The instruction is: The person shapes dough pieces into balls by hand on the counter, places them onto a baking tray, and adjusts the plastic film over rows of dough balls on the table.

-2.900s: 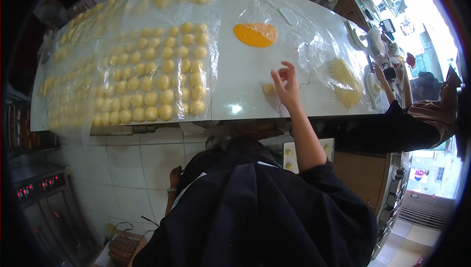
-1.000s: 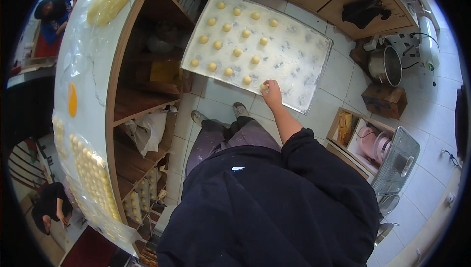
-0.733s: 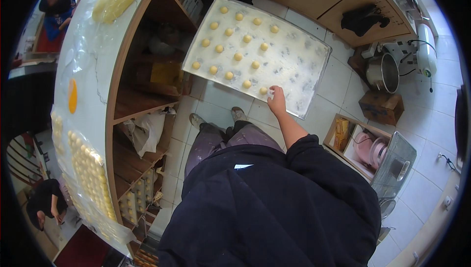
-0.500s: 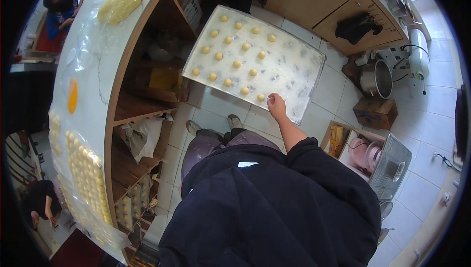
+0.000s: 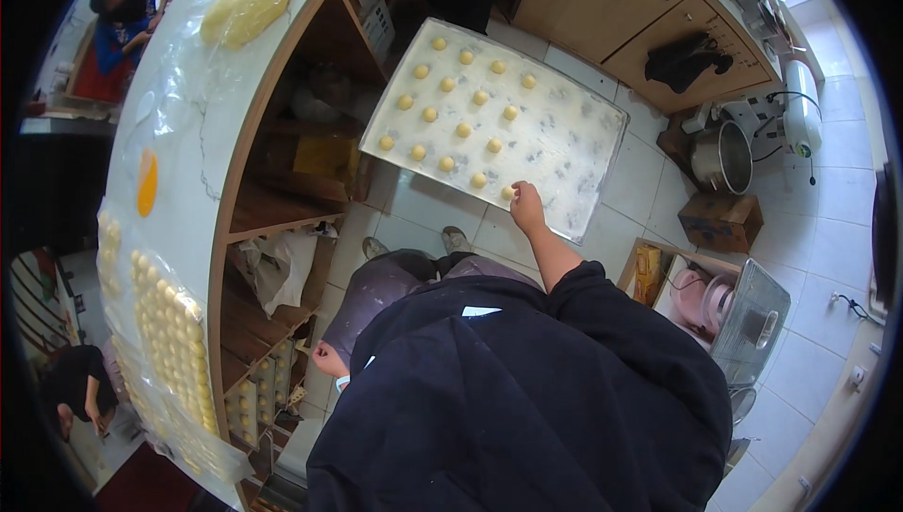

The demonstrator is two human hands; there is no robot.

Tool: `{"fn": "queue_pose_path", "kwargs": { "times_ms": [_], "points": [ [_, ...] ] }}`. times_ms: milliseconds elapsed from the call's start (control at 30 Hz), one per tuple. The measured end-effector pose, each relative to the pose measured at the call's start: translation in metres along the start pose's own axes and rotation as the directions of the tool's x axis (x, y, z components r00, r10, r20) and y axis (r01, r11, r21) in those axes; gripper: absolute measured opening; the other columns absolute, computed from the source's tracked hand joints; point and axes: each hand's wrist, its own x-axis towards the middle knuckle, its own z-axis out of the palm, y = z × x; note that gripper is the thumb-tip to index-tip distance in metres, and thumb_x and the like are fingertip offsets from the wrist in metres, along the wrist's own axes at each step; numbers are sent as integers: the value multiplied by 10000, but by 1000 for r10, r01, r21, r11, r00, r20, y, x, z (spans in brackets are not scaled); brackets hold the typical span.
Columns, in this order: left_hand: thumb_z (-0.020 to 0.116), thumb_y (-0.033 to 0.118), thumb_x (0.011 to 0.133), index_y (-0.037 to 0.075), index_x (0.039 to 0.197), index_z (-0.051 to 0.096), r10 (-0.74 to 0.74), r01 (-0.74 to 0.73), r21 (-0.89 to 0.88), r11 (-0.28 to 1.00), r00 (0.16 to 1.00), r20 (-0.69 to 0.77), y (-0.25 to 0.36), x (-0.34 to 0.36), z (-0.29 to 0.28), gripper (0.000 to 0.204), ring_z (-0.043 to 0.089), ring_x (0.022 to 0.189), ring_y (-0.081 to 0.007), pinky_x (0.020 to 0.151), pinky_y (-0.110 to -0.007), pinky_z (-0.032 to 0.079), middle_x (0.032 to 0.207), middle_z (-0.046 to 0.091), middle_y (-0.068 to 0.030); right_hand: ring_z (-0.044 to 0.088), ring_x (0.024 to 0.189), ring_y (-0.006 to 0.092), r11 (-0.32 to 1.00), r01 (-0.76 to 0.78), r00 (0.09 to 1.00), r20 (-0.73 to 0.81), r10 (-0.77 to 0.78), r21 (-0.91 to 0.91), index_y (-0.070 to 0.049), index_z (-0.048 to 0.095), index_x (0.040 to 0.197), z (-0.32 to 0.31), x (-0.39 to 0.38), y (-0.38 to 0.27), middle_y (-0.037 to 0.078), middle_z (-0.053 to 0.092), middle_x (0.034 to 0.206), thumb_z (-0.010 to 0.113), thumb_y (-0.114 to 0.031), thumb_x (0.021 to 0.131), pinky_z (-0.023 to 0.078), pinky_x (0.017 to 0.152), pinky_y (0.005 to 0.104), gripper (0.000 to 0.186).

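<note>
My right hand (image 5: 527, 206) reaches over the near edge of a large pale baking tray (image 5: 583, 155), its fingertips pinched at a small dough ball (image 5: 508, 193) at the right end of the nearest row. Several other round yellow dough balls (image 5: 464, 130) sit in spaced rows over the tray's left and middle. The tray's right part shows a whitish coating with grey patches. Low beside my left thigh, my left hand (image 5: 328, 360) is curled closed, with a pale band at the wrist; whatever its fingers may hold is hidden.
Along the left runs a counter (image 5: 179, 145) bearing a dough mass (image 5: 249, 6) under plastic, an orange scraper (image 5: 147, 183) and many dough balls (image 5: 169, 315). Open shelves lie beneath. At right stand a metal pot (image 5: 722, 155) and a crate (image 5: 668, 296). Two other people work at far left.
The view has shifted slightly. My right fingertips have moved left onto the end dough ball, which they were just beside. My left hand has come into view by my thigh.
</note>
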Motion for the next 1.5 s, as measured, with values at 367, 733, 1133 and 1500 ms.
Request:
{"fn": "queue_pose_path", "kwargs": {
  "times_ms": [367, 733, 1133, 1500],
  "points": [
    [660, 262, 837, -22, 796, 598, 123, -114, -102, 988, 989, 83, -8, 18, 9, 293, 567, 594, -238, 548, -334, 466, 713, 613, -137, 543, 670, 407, 983, 58, 991, -105, -78, -176, -11, 511, 691, -15, 7, -24, 222, 558, 702, 512, -46, 727, 420, 600, 468, 50],
    [714, 149, 744, 7, 879, 649, 106, 239, -324, 915, 635, 766, -6, 66, 18, 207, 615, 730, -167, 686, -294, 486, 774, 658, -75, 549, 709, 381, 926, 256, 967, 79, -244, -276, -28, 561, 670, 42, 29, -132, 197, 566, 738, 512, -25, 703, 426, 633, 469, 59],
    [793, 106, 659, 3, 715, 691, 8, 322, -367, 873, 742, 671, 21, 151, -37, 155, 580, 621, -113, 613, -258, 464, 682, 658, -53, 606, 538, 151, 927, 17, 985, 150, -79, 376, -25, 585, 824, 154, 40, -278, 82, 626, 664, 628, -150, 858, 462, 515, 288, 137],
    [734, 153, 740, 2, 799, 714, 162, 158, -520, 839, 840, 517, 15, 161, -42, 164, 642, 685, -149, 678, -272, 497, 741, 689, -92, 571, 668, 158, 629, 703, 710, -384, -590, 333, -31, 612, 702, 135, 86, -501, 83, 606, 759, 599, -242, 885, 439, 627, 278, 279]
  ]
}}
